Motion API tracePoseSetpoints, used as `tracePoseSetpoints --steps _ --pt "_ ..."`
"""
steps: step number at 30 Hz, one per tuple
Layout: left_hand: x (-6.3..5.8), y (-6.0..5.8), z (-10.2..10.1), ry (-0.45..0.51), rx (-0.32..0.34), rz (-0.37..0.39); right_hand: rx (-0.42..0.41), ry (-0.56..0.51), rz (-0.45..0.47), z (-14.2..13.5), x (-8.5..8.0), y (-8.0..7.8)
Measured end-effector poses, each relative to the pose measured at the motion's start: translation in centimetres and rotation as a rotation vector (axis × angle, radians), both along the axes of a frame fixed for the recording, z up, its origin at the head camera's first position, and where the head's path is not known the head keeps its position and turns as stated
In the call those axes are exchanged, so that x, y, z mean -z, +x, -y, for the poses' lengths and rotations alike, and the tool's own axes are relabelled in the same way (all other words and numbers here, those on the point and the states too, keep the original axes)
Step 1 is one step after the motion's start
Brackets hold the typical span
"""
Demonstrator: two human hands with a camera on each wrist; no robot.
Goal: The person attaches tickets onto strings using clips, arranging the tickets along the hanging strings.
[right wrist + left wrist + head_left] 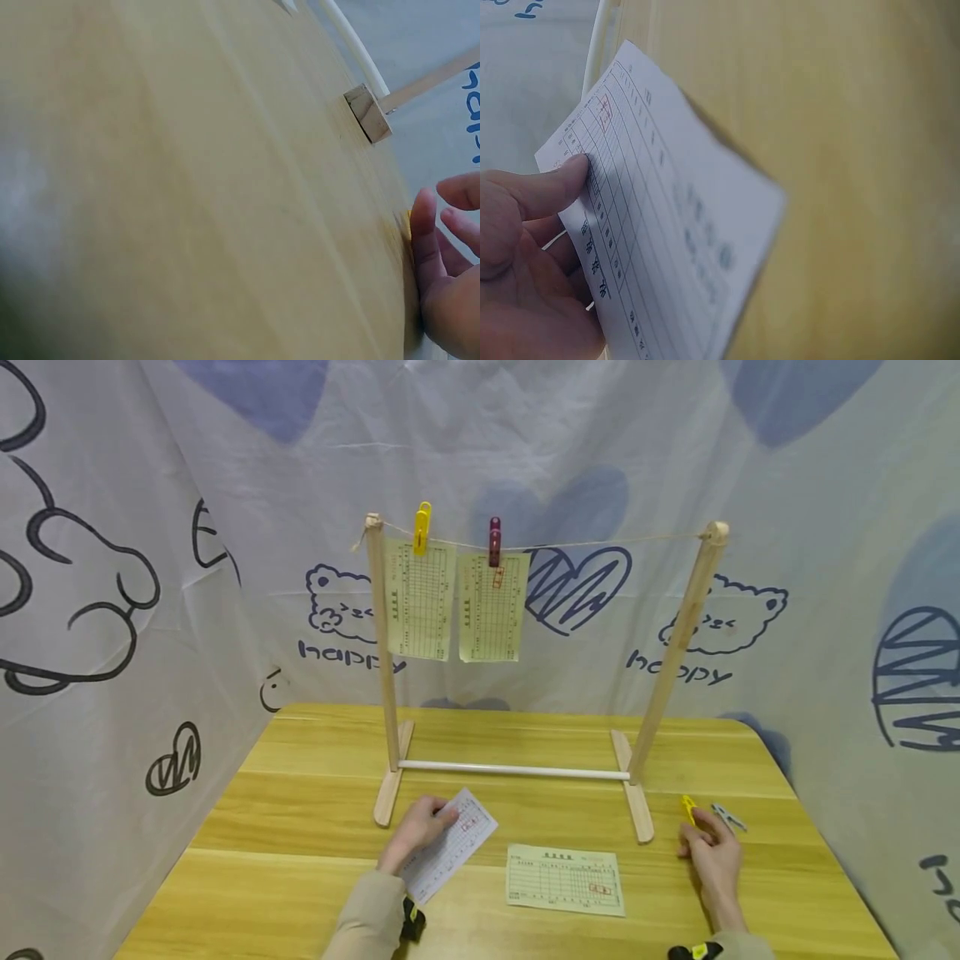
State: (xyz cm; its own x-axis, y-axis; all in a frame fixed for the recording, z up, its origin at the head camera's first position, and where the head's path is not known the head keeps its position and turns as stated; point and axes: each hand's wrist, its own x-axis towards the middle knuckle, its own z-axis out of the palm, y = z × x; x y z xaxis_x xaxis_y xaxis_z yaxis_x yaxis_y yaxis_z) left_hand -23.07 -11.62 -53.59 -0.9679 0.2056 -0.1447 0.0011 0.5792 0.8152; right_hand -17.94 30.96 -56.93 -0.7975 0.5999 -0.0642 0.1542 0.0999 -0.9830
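Note:
My left hand (423, 831) pinches a white printed form (453, 847) between thumb and fingers, tilted above the table. In the left wrist view, the thumb lies on the printed face of that form (652, 217). My right hand (712, 852) is at a yellow clothespin (687, 808) on the table's right side. Its thumb and fingertips stand apart in the right wrist view, where the hand (450, 262) mostly hides the clothespin. A grey-blue clothespin (729, 817) lies just beyond. Between the hands, a pale green form (562, 881) rests flat.
A wooden stand (387, 693) with a white crossbar (517, 769) carries a string (600, 542). From it hang two pale green forms, the left one (420, 602) under a yellow clothespin (422, 529), the right one (491, 610) under a dark red clothespin (494, 542). Printed cloth surrounds the table.

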Motion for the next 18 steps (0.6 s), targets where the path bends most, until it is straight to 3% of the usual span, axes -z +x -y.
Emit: tracePoseSetpoints --steps 7,12,18 --pt "0.04 0.08 0.05 -0.009 0.002 -0.006 -0.085 0.056 -0.008 0.27 -0.24 0.04" --pt "0.08 0.04 0.02 -0.012 -0.001 -0.003 -0.034 0.072 -0.028 0.29 0.0 0.0" --pt "0.06 -0.05 0.04 -0.009 0.01 -0.006 -0.026 0.244 0.024 -0.17 0.17 -0.36"
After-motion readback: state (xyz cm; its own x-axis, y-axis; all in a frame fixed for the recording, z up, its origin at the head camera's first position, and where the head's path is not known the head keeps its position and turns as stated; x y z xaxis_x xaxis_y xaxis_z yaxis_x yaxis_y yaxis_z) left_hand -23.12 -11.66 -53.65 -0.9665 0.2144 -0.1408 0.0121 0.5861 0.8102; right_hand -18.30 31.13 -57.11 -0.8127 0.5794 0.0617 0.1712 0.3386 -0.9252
